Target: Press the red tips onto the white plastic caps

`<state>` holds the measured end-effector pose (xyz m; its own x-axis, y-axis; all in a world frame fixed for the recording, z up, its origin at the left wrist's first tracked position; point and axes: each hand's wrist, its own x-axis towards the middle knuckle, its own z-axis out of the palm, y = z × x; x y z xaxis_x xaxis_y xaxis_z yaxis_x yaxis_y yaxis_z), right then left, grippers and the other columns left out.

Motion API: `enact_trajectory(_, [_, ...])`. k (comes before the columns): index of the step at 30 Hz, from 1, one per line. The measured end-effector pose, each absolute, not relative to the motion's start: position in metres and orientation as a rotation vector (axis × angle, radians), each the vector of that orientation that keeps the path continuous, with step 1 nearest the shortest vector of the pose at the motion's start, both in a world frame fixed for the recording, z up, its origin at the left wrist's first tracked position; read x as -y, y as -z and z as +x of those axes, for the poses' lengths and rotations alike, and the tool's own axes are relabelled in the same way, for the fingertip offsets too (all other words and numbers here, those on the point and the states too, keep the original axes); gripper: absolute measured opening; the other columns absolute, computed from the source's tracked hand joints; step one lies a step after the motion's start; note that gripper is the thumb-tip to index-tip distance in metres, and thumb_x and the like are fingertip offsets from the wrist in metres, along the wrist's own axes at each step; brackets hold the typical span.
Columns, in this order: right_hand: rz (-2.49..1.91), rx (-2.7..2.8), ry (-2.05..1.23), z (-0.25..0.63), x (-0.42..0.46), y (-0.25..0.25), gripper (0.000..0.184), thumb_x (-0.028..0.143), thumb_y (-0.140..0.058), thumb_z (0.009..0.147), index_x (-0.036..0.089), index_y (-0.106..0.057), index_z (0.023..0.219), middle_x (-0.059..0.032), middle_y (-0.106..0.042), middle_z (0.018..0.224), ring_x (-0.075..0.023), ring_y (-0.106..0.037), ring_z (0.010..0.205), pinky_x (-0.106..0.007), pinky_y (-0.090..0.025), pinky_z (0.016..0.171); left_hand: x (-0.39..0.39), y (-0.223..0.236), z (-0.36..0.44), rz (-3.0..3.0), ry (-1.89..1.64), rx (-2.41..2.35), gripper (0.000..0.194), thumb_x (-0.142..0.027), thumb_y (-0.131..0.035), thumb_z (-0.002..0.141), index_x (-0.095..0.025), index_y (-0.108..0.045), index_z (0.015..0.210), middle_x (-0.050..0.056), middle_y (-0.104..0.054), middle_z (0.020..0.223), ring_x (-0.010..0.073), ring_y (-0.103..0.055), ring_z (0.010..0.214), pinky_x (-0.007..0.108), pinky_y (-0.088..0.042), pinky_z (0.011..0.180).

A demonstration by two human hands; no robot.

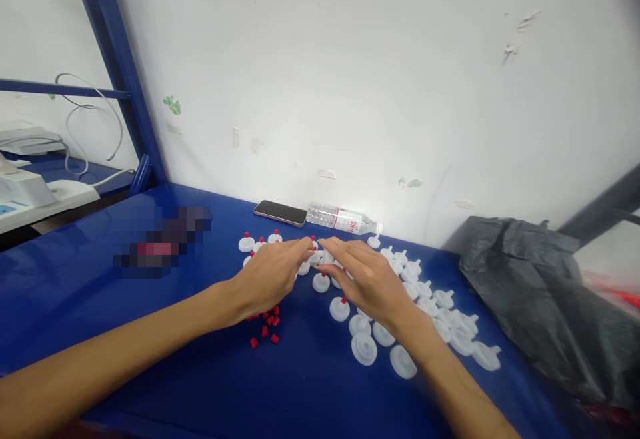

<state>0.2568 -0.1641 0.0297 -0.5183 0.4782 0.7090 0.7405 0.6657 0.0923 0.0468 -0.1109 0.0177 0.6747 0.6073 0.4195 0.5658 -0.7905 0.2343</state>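
My right hand (pixel 367 275) pinches a white plastic nozzle cap (pixel 327 258) between thumb and fingers. Close beside it, my left hand (pixel 277 269) has its thumb and fingertips closed at a small red tip (pixel 315 249); the fingers partly hide it. Around both hands lie several white nozzle caps with red tips, such as this capped one (pixel 340 308). Small loose red tips (pixel 270 321) are scattered below my left hand. To the right of my right hand spreads a heap of white caps without red tips (pixel 445 312).
On the blue table (pixel 215 372), a phone (pixel 280 213) and a clear plastic bottle (pixel 345 219) lie against the wall. A dark plastic bag (pixel 540 299) fills the right side. A blurred dark object (pixel 165 242) lies at left, near a blue metal frame (pixel 117 59).
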Motion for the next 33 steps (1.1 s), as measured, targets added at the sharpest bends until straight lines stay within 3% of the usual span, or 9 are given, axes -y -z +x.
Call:
enact_trajectory(10, [-0.882, 2.176, 0.641, 0.246, 0.168, -0.03, 0.036, 0.023, -0.065, 0.094, 0.009, -0.062, 0.127, -0.0127, -0.078, 0.112, -0.0224, -0.073, 0.088, -0.039, -0.061, 0.082, 0.112, -0.014, 0.046, 2.696, -0.778, -0.977, 0.02, -0.006, -0.037, 0.077, -0.025, -0.031, 0.078, -0.003, -0.05, 0.065, 0.0195, -0.043, 0.057, 0.032, -0.026, 0.056])
enact_trajectory(14, [-0.905, 2.173, 0.62, 0.245, 0.169, -0.029, 0.035, 0.023, -0.063, 0.095, 0.009, -0.062, 0.128, -0.0137, -0.078, 0.115, -0.0229, -0.074, 0.093, -0.039, -0.061, 0.085, 0.117, -0.019, 0.048, 2.683, -0.816, -0.995, 0.016, -0.014, -0.034, 0.09, -0.025, -0.032, 0.079, -0.003, -0.049, 0.065, 0.0184, -0.041, 0.056, 0.032, -0.024, 0.056])
enact_trajectory(18, [-1.058, 2.121, 0.374, 0.244, 0.167, -0.028, 0.034, 0.03, -0.069, 0.092, 0.017, -0.066, 0.124, -0.0081, -0.079, 0.11, -0.0208, -0.074, 0.091, -0.038, -0.06, 0.087, 0.118, -0.028, 0.049, 2.684, -0.897, -1.004, 0.03, -0.03, -0.028, 0.104, -0.023, -0.04, 0.077, -0.003, -0.052, 0.064, 0.0164, -0.045, 0.057, 0.032, -0.025, 0.057])
enact_trajectory(22, [-1.262, 2.233, 0.226, 0.252, 0.163, -0.029, 0.067, 0.042, -0.083, 0.078, 0.019, -0.059, 0.136, -0.0068, -0.078, 0.107, -0.0266, -0.07, 0.101, -0.049, -0.055, 0.095, 0.113, -0.032, 0.045, 2.822, -0.888, -0.985, 0.034, -0.027, -0.035, 0.101, -0.02, -0.046, 0.069, -0.001, -0.055, 0.059, 0.0146, -0.047, 0.054, 0.032, -0.025, 0.057])
enact_trajectory(23, [-1.298, 2.27, 0.211, 0.255, 0.161, -0.029, 0.063, 0.042, -0.083, 0.078, 0.02, -0.062, 0.133, -0.0064, -0.078, 0.104, -0.0273, -0.069, 0.102, -0.051, -0.053, 0.097, 0.111, -0.032, 0.044, 2.88, -0.831, -0.95, 0.034, -0.026, -0.038, 0.099, -0.02, -0.047, 0.067, 0.0, -0.057, 0.058, 0.0142, -0.046, 0.052, 0.033, -0.024, 0.057])
enact_trajectory(26, [-1.355, 2.381, 0.193, 0.262, 0.157, -0.028, 0.022, 0.035, -0.077, 0.084, 0.023, -0.075, 0.103, -0.0028, -0.078, 0.092, -0.0255, -0.067, 0.099, -0.051, -0.048, 0.099, 0.109, -0.028, 0.043, 3.018, -0.638, -0.848, 0.036, -0.024, -0.044, 0.096, -0.019, -0.05, 0.061, 0.001, -0.06, 0.055, 0.0137, -0.047, 0.049, 0.033, -0.022, 0.055])
enact_trajectory(28, [-1.369, 2.411, 0.214, 0.265, 0.155, -0.026, 0.009, 0.031, -0.075, 0.086, 0.023, -0.076, 0.091, -0.0023, -0.077, 0.091, -0.0244, -0.066, 0.099, -0.049, -0.047, 0.098, 0.109, -0.025, 0.045, 3.06, -0.566, -0.869, 0.036, -0.025, -0.046, 0.097, -0.018, -0.052, 0.062, 0.002, -0.063, 0.057, 0.0151, -0.051, 0.05, 0.033, -0.021, 0.055])
enact_trajectory(33, [-1.427, 2.369, 0.326, 0.271, 0.153, -0.029, 0.023, 0.038, -0.066, 0.093, 0.022, -0.074, 0.107, -0.0046, -0.078, 0.101, -0.0253, -0.065, 0.104, -0.048, -0.042, 0.103, 0.111, -0.014, 0.052, 3.059, -0.434, -1.01, 0.031, -0.039, -0.047, 0.102, -0.02, -0.063, 0.084, 0.005, -0.073, 0.072, 0.0242, -0.065, 0.061, 0.033, -0.019, 0.054])
